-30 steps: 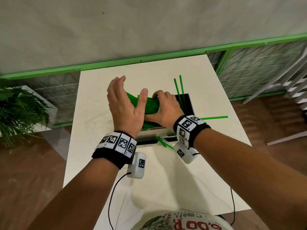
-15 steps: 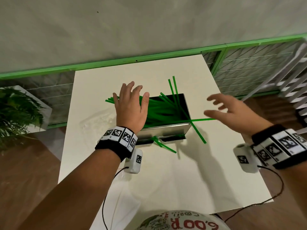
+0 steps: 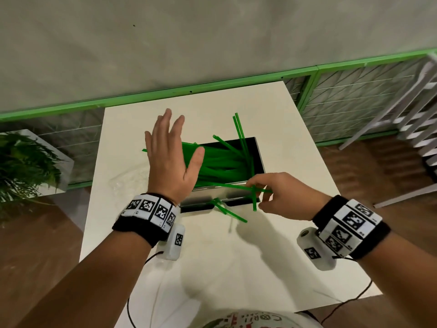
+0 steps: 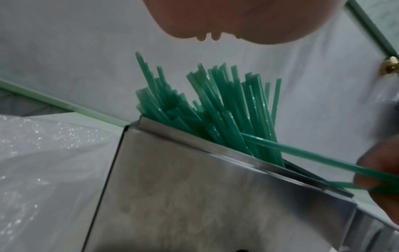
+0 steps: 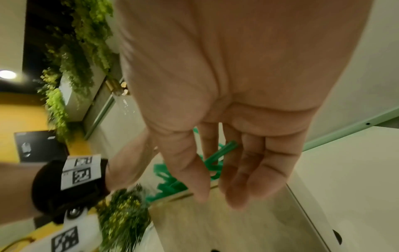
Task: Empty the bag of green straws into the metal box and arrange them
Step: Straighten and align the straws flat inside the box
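Note:
The metal box (image 3: 259, 157) stands mid-table, full of green straws (image 3: 222, 162) that lean left and poke over its rim (image 4: 215, 105). My left hand (image 3: 175, 150) hovers flat over the box's left half with fingers straight and holds nothing. At the near right corner my right hand (image 3: 262, 192) pinches two loose straws (image 3: 227, 185), one lying across the front rim and one hanging down; both show again in the left wrist view (image 4: 313, 156). Two straws (image 3: 238, 129) stick out past the far rim. More loose straws (image 3: 230, 213) lie in front of the box.
The crumpled clear bag (image 3: 123, 183) lies on the white table (image 3: 212, 256) left of the box. A green rail (image 3: 212, 91) runs behind the table. A planter (image 3: 23, 166) stands to the left and white chair legs (image 3: 413, 129) to the right.
Both hands let go of the bundle in the box. The left hand opened and rose. The right hand swung out right, then came back to the box corner with two loose straws.

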`<state>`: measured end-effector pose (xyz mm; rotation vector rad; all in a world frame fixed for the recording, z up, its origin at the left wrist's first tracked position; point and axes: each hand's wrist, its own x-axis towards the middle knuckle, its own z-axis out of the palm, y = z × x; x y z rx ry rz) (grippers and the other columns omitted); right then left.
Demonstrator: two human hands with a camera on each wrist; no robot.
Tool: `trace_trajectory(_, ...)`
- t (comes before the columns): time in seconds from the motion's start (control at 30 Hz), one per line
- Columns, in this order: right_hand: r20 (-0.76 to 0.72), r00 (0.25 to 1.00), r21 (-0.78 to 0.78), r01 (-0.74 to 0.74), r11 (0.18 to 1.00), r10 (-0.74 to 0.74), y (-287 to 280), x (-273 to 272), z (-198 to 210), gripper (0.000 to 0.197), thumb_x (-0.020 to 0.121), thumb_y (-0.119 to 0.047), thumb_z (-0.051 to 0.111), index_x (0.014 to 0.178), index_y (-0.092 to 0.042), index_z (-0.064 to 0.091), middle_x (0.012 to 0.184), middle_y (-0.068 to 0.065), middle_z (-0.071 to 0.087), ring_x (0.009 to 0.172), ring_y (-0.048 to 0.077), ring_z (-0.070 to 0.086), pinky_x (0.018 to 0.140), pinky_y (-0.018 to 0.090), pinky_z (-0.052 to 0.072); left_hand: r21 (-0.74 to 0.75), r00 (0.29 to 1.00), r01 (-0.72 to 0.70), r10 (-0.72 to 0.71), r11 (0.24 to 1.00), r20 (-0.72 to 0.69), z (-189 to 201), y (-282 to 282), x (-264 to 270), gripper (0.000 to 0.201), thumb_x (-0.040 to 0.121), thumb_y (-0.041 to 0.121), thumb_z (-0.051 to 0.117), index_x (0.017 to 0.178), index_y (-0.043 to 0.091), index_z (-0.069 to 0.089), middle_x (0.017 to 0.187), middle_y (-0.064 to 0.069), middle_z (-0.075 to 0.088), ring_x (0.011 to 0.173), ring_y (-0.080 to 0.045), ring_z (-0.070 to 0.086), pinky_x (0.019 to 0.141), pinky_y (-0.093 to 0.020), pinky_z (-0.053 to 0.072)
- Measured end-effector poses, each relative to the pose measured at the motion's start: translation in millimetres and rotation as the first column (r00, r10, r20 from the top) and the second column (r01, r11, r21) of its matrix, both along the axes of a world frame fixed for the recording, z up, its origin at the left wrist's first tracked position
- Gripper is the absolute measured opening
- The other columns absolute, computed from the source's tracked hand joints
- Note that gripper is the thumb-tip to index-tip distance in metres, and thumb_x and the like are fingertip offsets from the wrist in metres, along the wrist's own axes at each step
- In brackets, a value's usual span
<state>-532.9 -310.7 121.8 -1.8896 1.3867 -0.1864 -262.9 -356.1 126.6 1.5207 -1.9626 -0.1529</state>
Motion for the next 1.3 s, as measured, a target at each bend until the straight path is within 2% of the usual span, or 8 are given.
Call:
trace_trajectory(0.17, -0.02, 1.0, -0.203, -0.027, 0.979, 0.023, 0.8, 21.8, 2.4, 0.006, 0.083, -0.014, 0.064, 0.083, -0.019, 0.067, 0.068, -0.004, 0.06, 0.064, 0.017, 0.055, 0.06, 0.036, 0.047, -0.073, 0.961, 0.264, -0.256, 0.962, 0.106, 11.0, 12.1, -4.5, 0.083, 0.071, 0.03, 0.067, 0.147, 0.007, 0.042, 0.164, -0.018, 0.026, 0.154, -0.037, 0.019, 0.122, -0.066, 0.009)
trace_trajectory(0.27, 0.053, 0.998, -0.275, 0.029, 0.961, -0.016, -3.4, 37.1, 13.2, 0.009, 0.085, -0.017, 0.066, 0.091, -0.018, 0.073, 0.072, -0.004, 0.065, 0.064, 0.013, 0.057, 0.06, 0.03, 0.043, -0.086, 0.925, 0.36, -0.343, 0.929, 0.165, 15.8, 20.1, -4.6, 0.085, 0.063, 0.026, 0.066, 0.144, 0.005, 0.05, 0.161, -0.02, 0.031, 0.153, -0.039, 0.021, 0.12, -0.069, 0.012)
trace_trajectory(0.43, 0.052, 0.999, -0.388, 0.008, 0.921, 0.013, -13.8, 66.1, 29.8, 0.012, 0.084, -0.02, 0.064, 0.09, -0.015, 0.073, 0.073, -0.003, 0.064, 0.065, 0.015, 0.056, 0.062, 0.034, 0.047, -0.203, 0.919, 0.347, -0.289, 0.916, 0.267, 7.9, 28.6, 1.2, 0.052, 0.072, 0.026, 0.071, 0.119, 0.006, 0.072, 0.124, -0.018, 0.062, 0.126, -0.037, 0.052, 0.115, -0.065, 0.027)
trace_trajectory(0.57, -0.083, 0.996, -0.505, -0.064, 0.861, 0.025, -11.9, 79.4, 48.6, 0.012, 0.082, -0.024, 0.059, 0.075, -0.016, 0.063, 0.065, -0.005, 0.05, 0.06, 0.021, 0.052, 0.053, 0.035, 0.042, -0.289, 0.94, 0.275, -0.193, 0.917, 0.282, 8.4, 32.5, 0.0, 0.023, 0.083, 0.024, 0.073, 0.102, 0.012, 0.077, 0.084, -0.005, 0.061, 0.082, -0.029, 0.055, 0.085, -0.044, 0.04)
trace_trajectory(0.8, -0.21, 0.976, -0.547, -0.171, 0.82, 0.063, -18.6, 67.6, 75.1, 0.029, 0.087, -0.037, 0.052, 0.065, -0.019, 0.052, 0.059, -0.001, 0.052, 0.054, 0.023, 0.049, 0.05, 0.032, 0.039, -0.119, 0.928, 0.318, -0.282, 0.941, 0.244, 8.9, 27.6, -2.6, 0.016, 0.088, 0.025, 0.068, 0.096, 0.013, 0.074, 0.076, 0.001, 0.066, 0.073, -0.024, 0.055, 0.069, -0.038, 0.04)
trace_trajectory(0.97, -0.094, 0.996, -0.558, -0.062, 0.828, 0.011, -21.2, 43.0, 92.5, 0.032, 0.092, -0.042, 0.051, 0.102, -0.023, 0.075, 0.076, -0.005, 0.067, 0.066, 0.016, 0.06, 0.064, 0.037, 0.052, -0.019, 0.98, 0.17, -0.168, 0.985, 0.105, 8.0, 26.4, 7.7, 0.016, 0.09, 0.027, 0.065, 0.094, 0.015, 0.075, 0.071, 0.008, 0.066, 0.072, -0.019, 0.055, 0.072, -0.04, 0.045)
trace_trajectory(1.1, 0.031, 0.994, -0.508, 0.106, 0.855, -0.105, -27.7, 20.6, 89.6, 0.028, 0.091, -0.041, 0.055, 0.082, -0.023, 0.074, 0.071, -0.006, 0.069, 0.063, 0.012, 0.062, 0.064, 0.037, 0.052, 0.028, 0.995, 0.052, -0.049, 0.998, -0.09, 15.3, 30.1, 23.0, 0.011, 0.087, 0.028, 0.066, 0.084, 0.019, 0.072, 0.063, 0.011, 0.061, 0.067, -0.015, 0.054, 0.078, -0.041, 0.047)
trace_trajectory(1.3, -0.246, 0.969, -0.473, -0.101, 0.875, -0.022, -41.2, 31.2, 47.3, 0.035, 0.097, -0.037, 0.057, 0.068, -0.018, 0.051, 0.064, -0.002, 0.053, 0.061, 0.022, 0.05, 0.057, 0.035, 0.042, -0.043, 0.935, -0.043, 0.025, 0.998, -0.354, 46.7, 38.8, 40.5, 0.015, 0.09, 0.025, 0.069, 0.085, 0.012, 0.075, 0.072, 0.002, 0.067, 0.068, -0.021, 0.06, 0.074, -0.045, 0.053)
